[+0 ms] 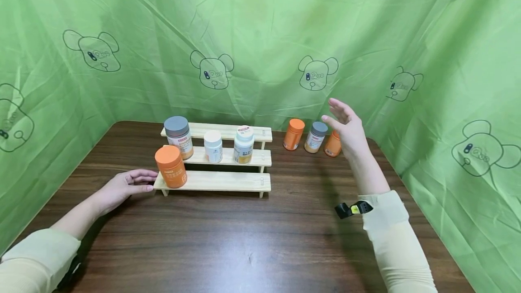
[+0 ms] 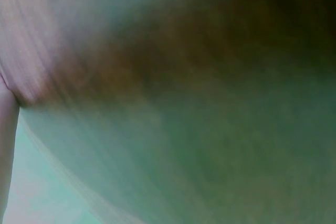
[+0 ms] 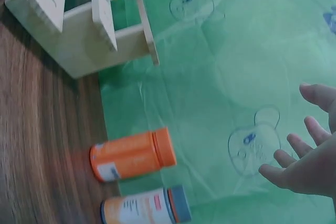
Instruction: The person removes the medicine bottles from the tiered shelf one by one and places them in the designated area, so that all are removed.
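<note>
At lower left, we see the left hand (image 1: 122, 189) at the end of the wooden rack (image 1: 224, 181); whether its fingers pinch, we cannot tell. A nudge there could, we judge, topple the large orange bottle (image 1: 171, 167). At right, the right hand (image 1: 346, 125), fingers spread, partly hides the rightmost orange bottle (image 1: 333, 146); lowering it carelessly could knock this over. Behind hangs the green curtain (image 1: 264, 21).

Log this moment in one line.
left hand: at wooden rack, left end | right hand: raised, empty | rack: four bottles | table: three bottles
</note>
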